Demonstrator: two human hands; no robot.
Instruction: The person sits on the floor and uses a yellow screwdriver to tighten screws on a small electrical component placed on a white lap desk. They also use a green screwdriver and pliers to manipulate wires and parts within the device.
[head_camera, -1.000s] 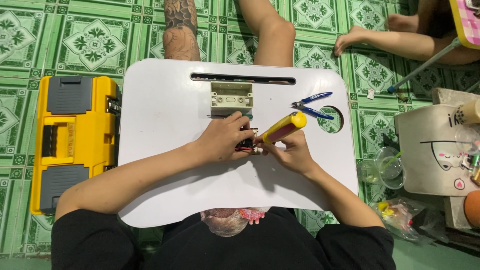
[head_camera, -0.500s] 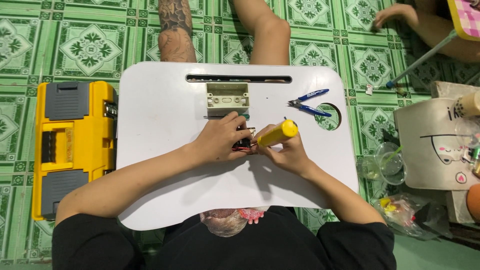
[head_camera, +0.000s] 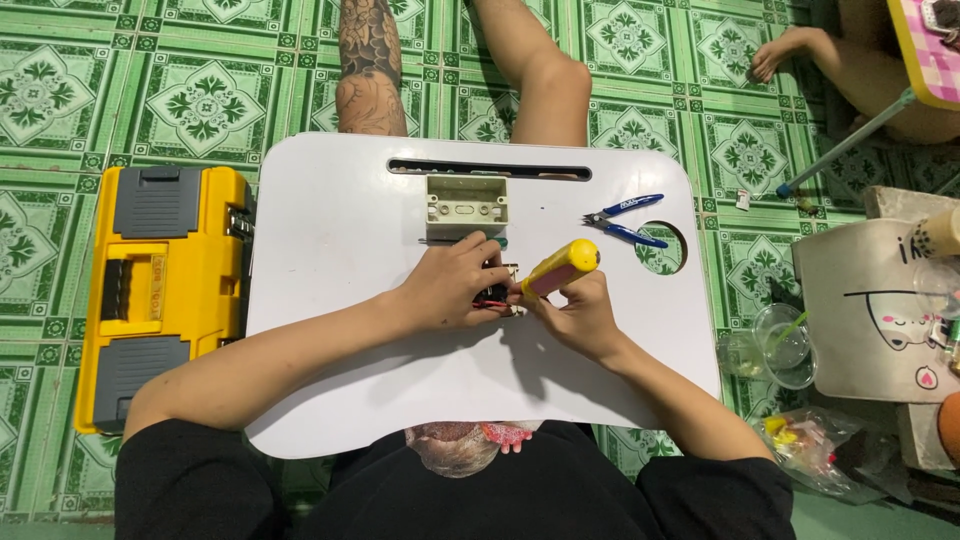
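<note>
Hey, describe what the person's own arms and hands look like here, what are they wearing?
Both arms are bare from above the elbow down, coming out of the short sleeves of a black T-shirt. The left hand and right hand are bare too: no gloves, and no watch, ring or bracelet that can be made out.

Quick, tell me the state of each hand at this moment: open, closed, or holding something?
Left hand: closed on a small dark part on the white lap table.
Right hand: closed on a yellow-handled screwdriver.
</note>
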